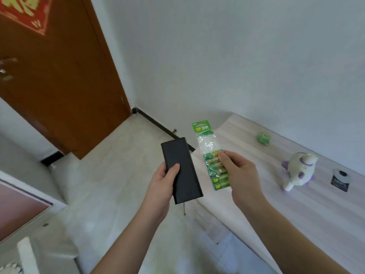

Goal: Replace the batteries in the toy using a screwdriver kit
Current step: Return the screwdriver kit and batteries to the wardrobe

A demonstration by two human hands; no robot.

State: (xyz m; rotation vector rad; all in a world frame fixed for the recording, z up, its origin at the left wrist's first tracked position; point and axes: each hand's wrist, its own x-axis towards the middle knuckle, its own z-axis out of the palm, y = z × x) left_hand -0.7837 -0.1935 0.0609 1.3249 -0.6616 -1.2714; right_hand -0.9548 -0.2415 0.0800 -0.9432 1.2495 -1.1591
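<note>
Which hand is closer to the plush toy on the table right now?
Right. The right hand, gripping the battery pack, is over the table's near edge, left of the plush toy. The left hand, holding the black case, is farther left, over the floor.

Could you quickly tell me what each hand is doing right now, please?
Left hand: grips the black case.
Right hand: pinches the green battery pack.
</note>
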